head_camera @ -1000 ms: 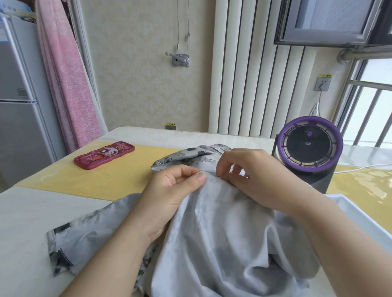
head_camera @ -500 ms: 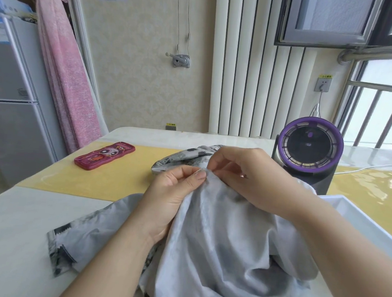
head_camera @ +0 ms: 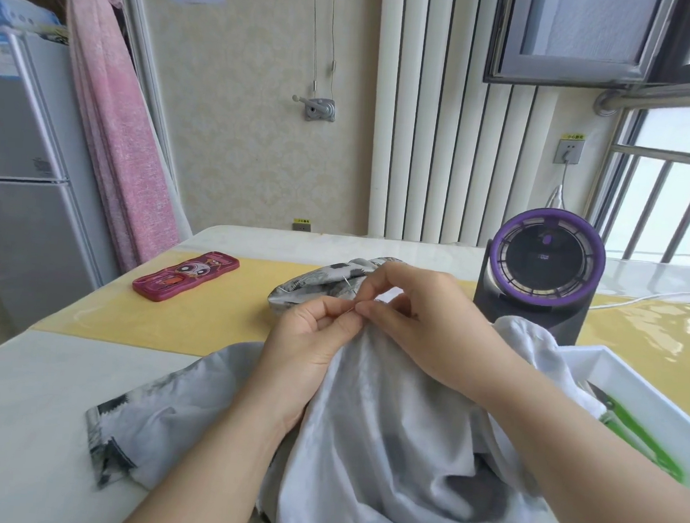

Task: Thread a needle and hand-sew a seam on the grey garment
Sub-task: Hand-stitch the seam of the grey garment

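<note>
Grey and limp, the garment (head_camera: 368,434) should be held close beside the stitch; left hand (head_camera: 309,340) pinches its fold, right hand (head_camera: 417,311) pinches the thin needle (head_camera: 348,290).

you brought your right hand (head_camera: 422,307) leftward until its fingers (head_camera: 372,313) met your left hand (head_camera: 314,332) at the grey garment (head_camera: 385,427) fold, and the needle (head_camera: 348,287) came into view there.
</note>
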`<state>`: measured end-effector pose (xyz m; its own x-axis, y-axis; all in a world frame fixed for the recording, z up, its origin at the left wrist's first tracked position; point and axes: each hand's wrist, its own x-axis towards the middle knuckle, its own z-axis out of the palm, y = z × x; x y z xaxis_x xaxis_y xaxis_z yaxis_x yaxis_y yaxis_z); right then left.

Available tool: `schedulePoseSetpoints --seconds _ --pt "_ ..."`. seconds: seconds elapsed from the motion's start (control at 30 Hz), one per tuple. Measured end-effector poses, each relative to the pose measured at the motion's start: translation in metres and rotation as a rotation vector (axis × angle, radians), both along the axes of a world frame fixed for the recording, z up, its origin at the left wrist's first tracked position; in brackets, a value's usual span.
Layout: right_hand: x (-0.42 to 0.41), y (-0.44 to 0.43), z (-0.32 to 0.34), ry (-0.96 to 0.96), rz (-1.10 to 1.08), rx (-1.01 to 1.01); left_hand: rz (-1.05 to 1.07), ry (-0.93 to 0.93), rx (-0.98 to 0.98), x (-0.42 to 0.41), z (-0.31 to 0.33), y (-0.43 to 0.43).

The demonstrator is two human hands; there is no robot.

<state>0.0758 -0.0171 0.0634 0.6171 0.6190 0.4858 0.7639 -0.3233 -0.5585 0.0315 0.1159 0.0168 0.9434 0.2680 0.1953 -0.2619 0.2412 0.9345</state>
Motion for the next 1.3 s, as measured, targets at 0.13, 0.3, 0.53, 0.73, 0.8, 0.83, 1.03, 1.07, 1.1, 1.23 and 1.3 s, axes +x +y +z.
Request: schedulePoseSetpoints --seconds 0.13,0.3,0.53,0.73,0.8,0.83,1.03,1.07,1.1,1.23,1.3 --pt "0.001 0.001 0.001 0.096 -0.028 0.069 0.014 -0.012 0.024 0.001 -0.002 0.001" --pt "0.000 0.000 0.002 0.088 -0.054 0.020 0.035 -0.031 0.189 0.002 -0.003 0.000" --pt "-0.001 -0.002 0.014 0.098 -0.241 0.243 0.092 0.012 0.198 0.004 -0.005 0.005" --pt "-0.011 -0.020 0.047 1.258 0.401 0.756 0.180 0.046 0.341 0.006 -0.010 0.009" --pt "-0.009 -0.027 0.049 1.577 0.744 0.704 0.202 0.053 0.367 0.006 -0.011 0.011" --pt "-0.009 -0.032 0.051 1.564 0.751 0.649 0.207 0.052 0.375 0.006 -0.011 0.011" --pt "-0.010 -0.017 0.030 0.773 0.076 0.160 0.154 -0.017 0.276 0.005 -0.005 0.008" --pt "-0.010 -0.013 0.024 0.633 -0.009 0.060 0.141 -0.027 0.244 0.004 -0.004 0.007" --pt "-0.009 -0.010 0.019 0.495 -0.073 -0.032 0.134 -0.034 0.225 0.003 -0.003 0.006" --pt "-0.004 -0.004 0.005 0.221 -0.150 -0.133 0.128 -0.032 0.214 0.002 -0.003 0.007" --pt "-0.003 -0.002 0.002 0.169 -0.169 -0.112 0.123 -0.029 0.206 0.002 -0.003 0.007"
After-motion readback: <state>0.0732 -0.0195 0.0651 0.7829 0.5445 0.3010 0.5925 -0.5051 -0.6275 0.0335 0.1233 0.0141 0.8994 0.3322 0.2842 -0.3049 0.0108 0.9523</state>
